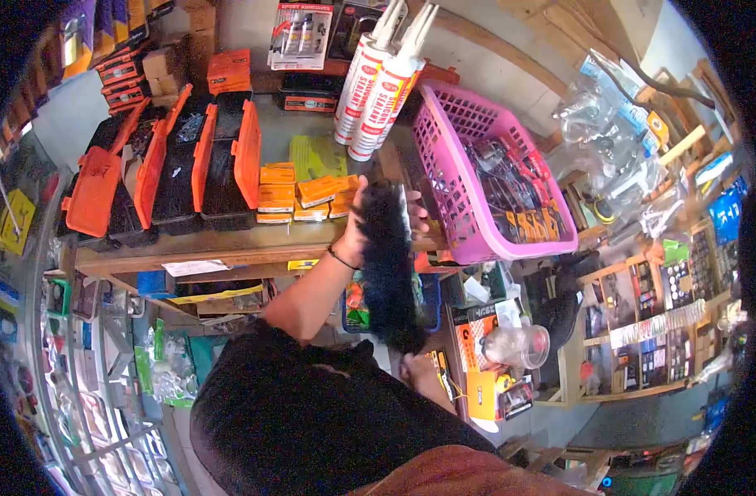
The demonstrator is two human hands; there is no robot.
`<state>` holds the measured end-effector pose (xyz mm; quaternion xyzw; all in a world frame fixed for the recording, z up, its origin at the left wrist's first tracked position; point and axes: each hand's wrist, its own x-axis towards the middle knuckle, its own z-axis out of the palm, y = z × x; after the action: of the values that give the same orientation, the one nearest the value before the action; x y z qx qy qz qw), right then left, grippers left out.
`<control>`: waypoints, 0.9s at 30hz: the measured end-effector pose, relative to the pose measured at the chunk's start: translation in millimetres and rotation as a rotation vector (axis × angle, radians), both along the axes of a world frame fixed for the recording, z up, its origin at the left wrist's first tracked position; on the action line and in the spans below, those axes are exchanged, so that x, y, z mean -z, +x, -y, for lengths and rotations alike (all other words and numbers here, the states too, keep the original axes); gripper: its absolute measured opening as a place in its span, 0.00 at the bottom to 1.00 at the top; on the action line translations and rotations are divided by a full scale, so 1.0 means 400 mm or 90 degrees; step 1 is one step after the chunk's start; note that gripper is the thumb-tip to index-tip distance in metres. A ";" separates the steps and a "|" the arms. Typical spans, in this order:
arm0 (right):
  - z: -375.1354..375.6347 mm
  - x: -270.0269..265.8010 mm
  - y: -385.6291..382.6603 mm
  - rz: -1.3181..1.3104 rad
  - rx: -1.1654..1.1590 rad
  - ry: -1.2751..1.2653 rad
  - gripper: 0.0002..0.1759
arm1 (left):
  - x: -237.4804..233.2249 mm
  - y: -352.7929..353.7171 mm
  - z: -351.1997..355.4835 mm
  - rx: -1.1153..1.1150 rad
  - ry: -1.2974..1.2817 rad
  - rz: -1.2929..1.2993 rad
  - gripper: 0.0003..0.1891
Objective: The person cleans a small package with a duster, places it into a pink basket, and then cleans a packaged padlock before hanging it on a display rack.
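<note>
My left hand [355,223] reaches over the shelf edge, its fingers around the upper part of a long dark fuzzy brush-like object [386,264]. Fingertips show on the far side of it. At its lower end is my right hand [419,372], closed near the tip; whether it holds a handle is hard to make out. Small orange-yellow boxes [316,192] lie on the wooden shelf [212,248], just left of my left hand. White silicone sealant tubes [378,99] stand behind the dark object.
A pink basket [444,165] with tools stands on the right of the shelf. Black bins with orange lids [95,192] line the left. Below right are an orange packet [481,393] and a clear jar [531,345]. Plastic-wrapped goods [597,116] hang at the right.
</note>
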<state>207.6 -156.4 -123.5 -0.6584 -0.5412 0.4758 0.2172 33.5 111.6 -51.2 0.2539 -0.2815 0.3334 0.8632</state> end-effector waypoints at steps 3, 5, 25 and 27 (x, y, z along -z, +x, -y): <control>-0.023 -0.054 0.001 -0.157 0.242 -0.147 0.24 | -0.060 0.002 0.049 -0.165 -0.323 -0.149 0.47; 0.002 -0.013 -0.003 -0.107 0.109 -0.096 0.23 | -0.028 -0.008 0.022 -0.074 -0.160 -0.089 0.44; -0.071 -0.108 0.045 -0.366 0.166 -0.054 0.23 | -0.060 -0.022 0.057 -0.176 -0.292 -0.202 0.31; -0.101 -0.162 0.050 -0.361 0.203 0.007 0.20 | -0.010 -0.019 0.036 -0.140 -0.242 -0.088 0.38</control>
<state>227.6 -116.1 -58.6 -0.5748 -0.3518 0.5975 0.4345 26.0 97.2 -47.1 0.1381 -0.1244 0.4542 0.8713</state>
